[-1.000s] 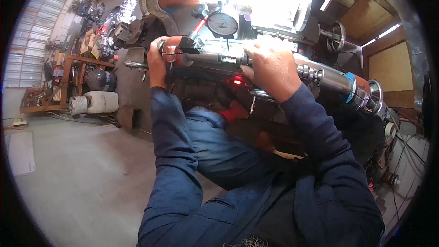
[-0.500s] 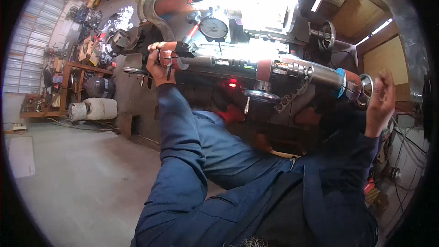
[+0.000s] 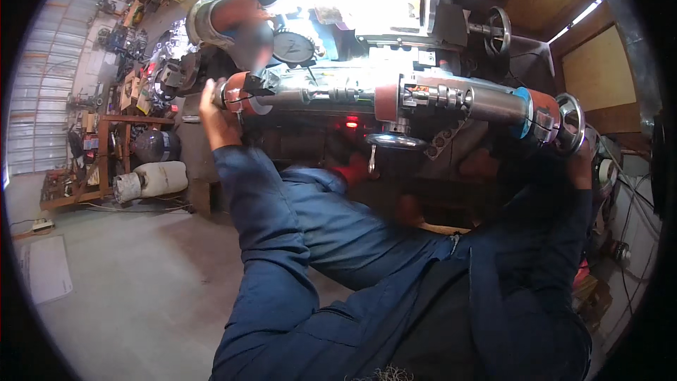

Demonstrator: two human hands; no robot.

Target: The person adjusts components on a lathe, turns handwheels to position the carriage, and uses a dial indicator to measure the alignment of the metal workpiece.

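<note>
A long metal shaft with raised lobes [image 3: 451,95] lies across the machine, with a red-brown steady ring [image 3: 386,101] around its middle. At the left, my left hand [image 3: 217,119] rests against the outer end of a red-brown end housing [image 3: 240,96]. Its fingers point up and are partly stretched. My right hand [image 3: 580,164] is low beside the rim of a chrome handwheel [image 3: 580,117] at the machine's right end; its fingers are hidden. A round dial gauge [image 3: 293,48] stands above the shaft, its thin stem angled down toward it.
A lower chrome handwheel [image 3: 396,142] with a crank handle faces me. Farther back stand another handwheel [image 3: 498,31] and a brightly lit machine body. A white cylindrical tank [image 3: 161,175] lies on the floor at left. Cables hang along the right wall.
My left hand has slid from over the housing to its outer end. My right hand, raised and spread before, has dropped to the handwheel's rim. The whole view has shifted slightly.
</note>
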